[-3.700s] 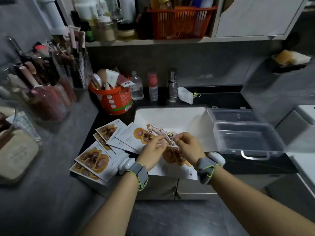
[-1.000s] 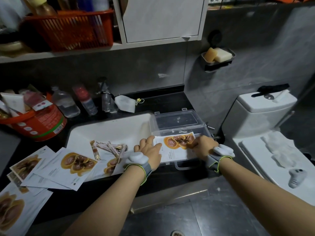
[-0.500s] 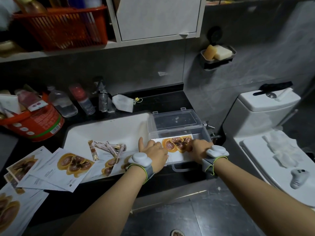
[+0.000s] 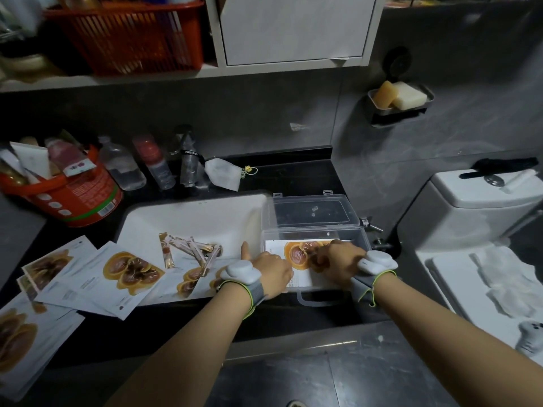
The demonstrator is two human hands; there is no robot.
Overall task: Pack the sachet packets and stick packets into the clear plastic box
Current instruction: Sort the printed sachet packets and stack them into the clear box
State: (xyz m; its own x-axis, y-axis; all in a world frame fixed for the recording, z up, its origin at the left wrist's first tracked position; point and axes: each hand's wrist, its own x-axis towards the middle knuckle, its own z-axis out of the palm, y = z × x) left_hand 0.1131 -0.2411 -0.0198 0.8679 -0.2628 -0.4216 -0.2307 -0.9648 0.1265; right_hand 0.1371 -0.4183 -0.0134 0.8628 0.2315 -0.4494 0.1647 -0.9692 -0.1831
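One view only, worn on the head. Looking forward and down at the white sink (image 4: pixel 188 218) from just in front of it, up close. Wide too: taking in the shelf (image 4: pixel 117 79) high above the sink and the toilet (image 4: pixel 470 212) off to the sink's right.

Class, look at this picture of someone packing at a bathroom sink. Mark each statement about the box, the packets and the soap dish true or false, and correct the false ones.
1. A sachet lies in the clear box, with the left hand and right hand on it. True.
2. The stick packets are already in the box. False: they lie in a pile at the sink, left of the hands.
3. The box's lid is shut. False: it is open, behind the box.
4. More sachets lie spread on the counter left of the sink. True.
5. The wall soap dish is empty. False: it holds two bars of soap.
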